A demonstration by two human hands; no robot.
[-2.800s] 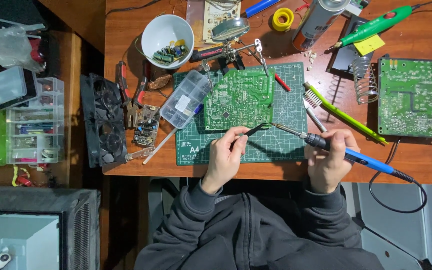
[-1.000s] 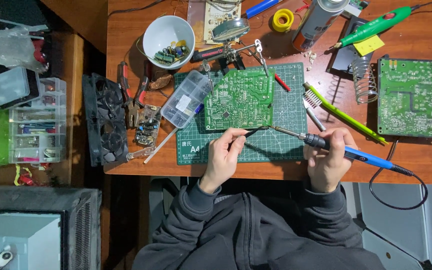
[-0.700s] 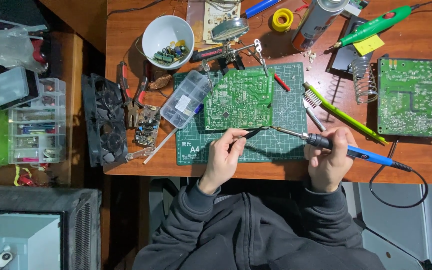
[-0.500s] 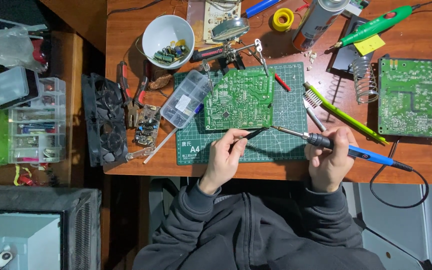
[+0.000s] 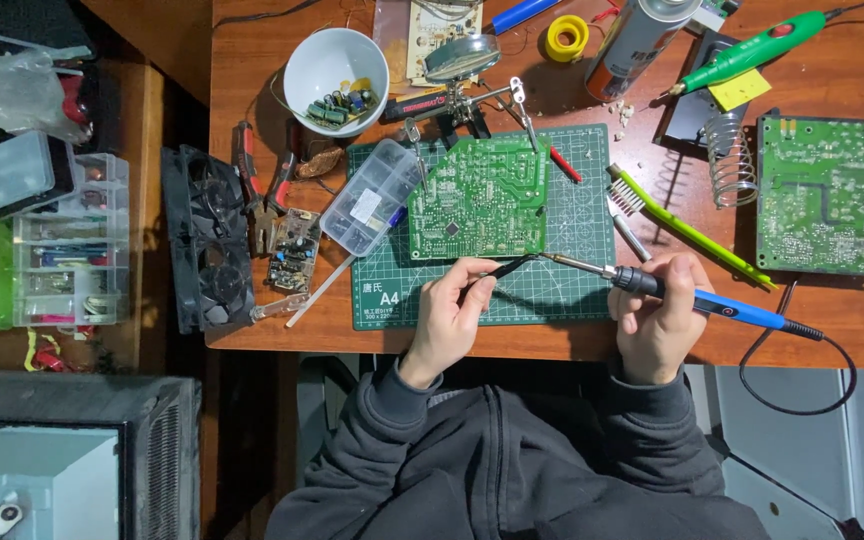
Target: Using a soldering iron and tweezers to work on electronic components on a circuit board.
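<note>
Black slim tweezers (image 5: 505, 269) are pinched in my left hand (image 5: 449, 318), tips at the lower edge of the green circuit board (image 5: 480, 198) on the green cutting mat (image 5: 572, 285). My right hand (image 5: 660, 325) is closed round the blue-handled soldering iron (image 5: 697, 299), its metal tip meeting the tweezers. Beyond, a clear plastic compartment box (image 5: 370, 196) leans beside the board, and a white bowl (image 5: 335, 68) holds small electronic components (image 5: 337, 106).

Cutting mat (image 5: 572, 290) = landmark. On it: circuit board (image 5: 479, 198), w/ parts organizer box (image 5: 370, 196) overlapping mat's left edge. Behind mat: bowl (image 5: 336, 67), helping-hands magnifier (image 5: 462, 60). Right of mat: brush (image 5: 687, 228), 2nd circuit board (image 5: 826, 195). Left of mat: fan (image 5: 205, 237). At mat's front edge: left hand (image 5: 449, 318), right hand (image 5: 660, 318) w/ soldering iron (image 5: 687, 296).
</note>
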